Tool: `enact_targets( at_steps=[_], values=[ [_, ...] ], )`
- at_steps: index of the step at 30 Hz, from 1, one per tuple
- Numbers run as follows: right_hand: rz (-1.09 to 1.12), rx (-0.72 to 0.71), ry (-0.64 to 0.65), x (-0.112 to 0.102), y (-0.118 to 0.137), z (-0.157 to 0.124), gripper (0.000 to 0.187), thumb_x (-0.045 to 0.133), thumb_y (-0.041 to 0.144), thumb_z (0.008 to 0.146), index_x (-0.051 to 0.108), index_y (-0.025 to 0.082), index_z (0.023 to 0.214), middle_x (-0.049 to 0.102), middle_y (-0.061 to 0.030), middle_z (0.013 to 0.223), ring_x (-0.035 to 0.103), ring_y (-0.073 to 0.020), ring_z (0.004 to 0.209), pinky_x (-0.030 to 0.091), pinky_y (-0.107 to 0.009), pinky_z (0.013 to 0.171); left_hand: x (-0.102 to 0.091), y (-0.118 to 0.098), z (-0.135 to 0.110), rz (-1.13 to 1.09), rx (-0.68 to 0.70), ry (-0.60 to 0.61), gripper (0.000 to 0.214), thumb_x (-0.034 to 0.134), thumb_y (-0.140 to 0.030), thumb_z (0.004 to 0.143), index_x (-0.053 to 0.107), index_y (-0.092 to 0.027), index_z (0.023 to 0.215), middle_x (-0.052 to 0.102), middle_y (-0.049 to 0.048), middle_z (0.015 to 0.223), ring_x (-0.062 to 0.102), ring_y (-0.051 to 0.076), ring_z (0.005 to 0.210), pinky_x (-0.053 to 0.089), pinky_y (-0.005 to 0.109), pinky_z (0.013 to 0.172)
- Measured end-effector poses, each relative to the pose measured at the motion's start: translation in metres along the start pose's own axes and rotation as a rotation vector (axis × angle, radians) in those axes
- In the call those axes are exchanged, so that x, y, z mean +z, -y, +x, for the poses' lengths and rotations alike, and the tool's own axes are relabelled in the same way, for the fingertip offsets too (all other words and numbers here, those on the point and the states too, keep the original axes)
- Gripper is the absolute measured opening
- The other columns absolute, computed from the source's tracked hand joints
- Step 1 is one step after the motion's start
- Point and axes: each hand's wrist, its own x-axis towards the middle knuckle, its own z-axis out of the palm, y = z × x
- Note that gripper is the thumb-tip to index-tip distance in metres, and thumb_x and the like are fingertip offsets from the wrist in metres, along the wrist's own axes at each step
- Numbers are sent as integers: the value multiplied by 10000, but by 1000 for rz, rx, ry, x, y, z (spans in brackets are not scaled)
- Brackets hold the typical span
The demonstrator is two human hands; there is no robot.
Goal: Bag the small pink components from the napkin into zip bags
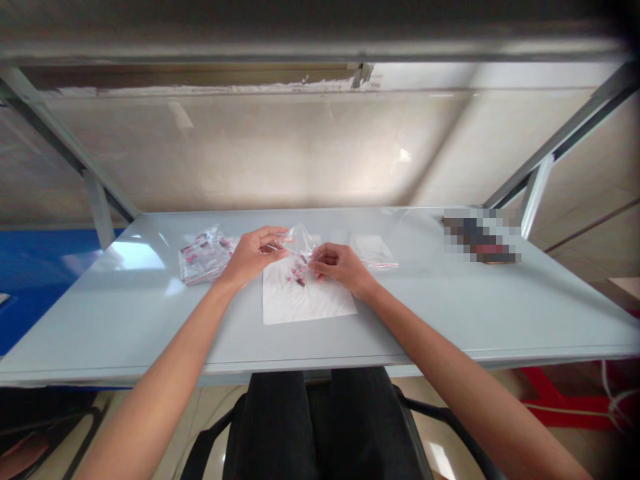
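We are holding clear zip bag between both hands, just above white paper sheet. Left hand pinching bag's left edge, fingers nearly closed; right hand curled, pinching bag's lower part, fingers nearly closed. Small red-and-dark components lying on paper under bag. Second zip bag, holding similar components, lying left of paper; flat clear bag lying right, on grey table. Pixelated object sitting far right, unreadable.
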Motion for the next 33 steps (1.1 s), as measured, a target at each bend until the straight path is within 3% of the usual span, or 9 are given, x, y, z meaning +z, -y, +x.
enact_targets(
  at_steps=[9,13,14,16,19,23,29,33],
  values=[
    [-10,13,-22,1,4,-2,350,773,451,741,636,169,896,667,-3,685,630,-134,552,495,-275,582,7,6,5,-37,42,-30,549,781,-320,789,613,-152,1283,741,115,1061,697,215,932,541,367,861],
    [-11,7,-71,0,1,-1,325,775,426,735,628,175,880,676,-10,712,638,-138,549,493,-278,580,24,-14,-26,310,279,-327,475,791,-287,785,643,-215,1230,646,114,1242,627,238,1084,538,383,872],
    [-16,2,-75,0,0,0,319,774,421,734,627,175,874,674,-9,709,637,-140,547,491,-277,576,31,-20,-39,417,357,-294,397,767,-278,820,665,-235,1202,640,102,1227,606,237,1106,530,390,893],
    [-29,-3,-69,0,-1,0,311,766,423,739,628,176,869,663,-3,681,629,-143,539,484,-275,560,49,-28,-66,518,490,-65,198,698,-259,896,715,-252,1094,664,72,1095,609,211,1040,527,378,885],
    [-53,-6,-73,0,-3,-1,314,756,436,749,631,176,873,649,5,641,621,-145,535,475,-269,543,71,-26,-91,593,505,168,149,675,-252,920,737,-225,1054,679,66,967,607,209,956,529,366,845],
    [-29,-22,-81,1,-2,-4,342,765,463,744,638,177,883,651,2,639,593,-138,524,469,-269,528,79,-15,-92,618,468,183,173,583,-183,964,742,-198,899,679,55,866,602,202,902,522,340,802],
    [58,-6,-73,-1,-1,-5,382,782,515,737,648,183,871,655,-9,652,548,-129,525,429,-262,490,79,-21,-91,757,499,237,218,499,-138,977,711,-189,980,666,80,965,595,221,966,527,371,853],
    [179,-4,-91,-2,1,-5,383,809,500,717,642,181,847,628,15,646,506,-101,504,406,-254,491,83,-21,-94,827,546,290,260,471,-51,944,690,-183,898,653,82,957,584,218,950,528,363,838]
  ],
)
